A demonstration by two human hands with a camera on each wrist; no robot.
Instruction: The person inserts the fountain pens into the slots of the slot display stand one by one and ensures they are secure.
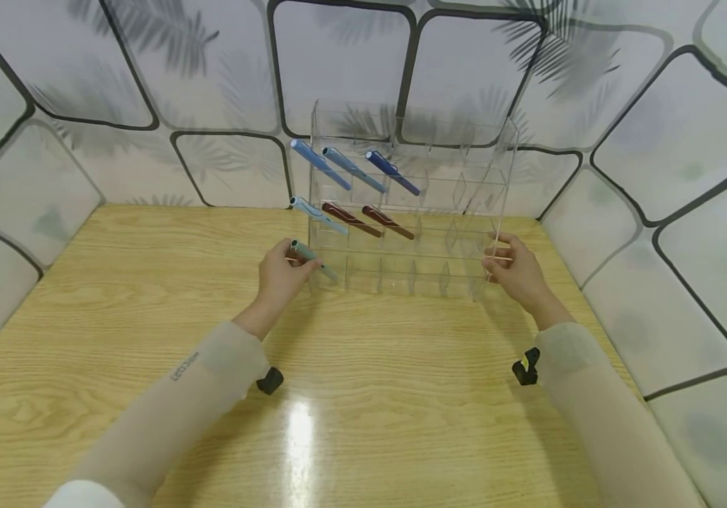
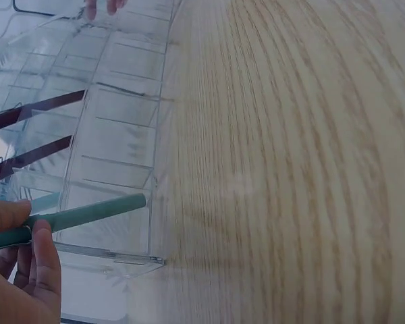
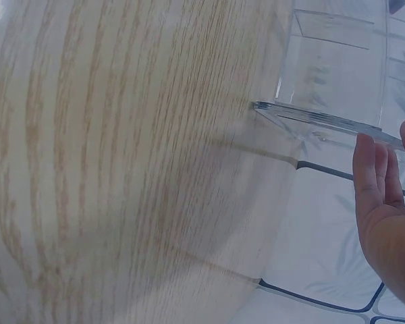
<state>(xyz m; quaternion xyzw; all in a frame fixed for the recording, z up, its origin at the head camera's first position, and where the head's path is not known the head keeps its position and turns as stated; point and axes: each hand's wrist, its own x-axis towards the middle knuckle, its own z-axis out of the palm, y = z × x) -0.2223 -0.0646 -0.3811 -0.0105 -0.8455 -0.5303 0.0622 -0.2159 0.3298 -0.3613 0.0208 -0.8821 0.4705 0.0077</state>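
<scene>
A clear acrylic pen rack (image 1: 429, 264) with stepped tiers stands near the back wall. My left hand (image 1: 283, 279) is at its lower left corner and pinches a green pen (image 2: 98, 211) between thumb and fingers. That pen's far end reaches over the lowest tier in the left wrist view. My right hand (image 1: 518, 275) holds the rack's right side panel (image 3: 324, 119), thumb on one side and fingers on the other. Three blue pens, one a dark blue pen (image 1: 393, 173), lie on a higher tier. Below them are a light blue pen (image 1: 317, 215) and two dark red pens (image 1: 352, 219).
The rack stands on a wood-grain table (image 1: 376, 395). Patterned wall covering (image 1: 223, 169) rises close behind the rack and at both sides. A small black clip-like device (image 1: 270, 381) sits at the left wrist, another black device (image 1: 526, 367) at the right.
</scene>
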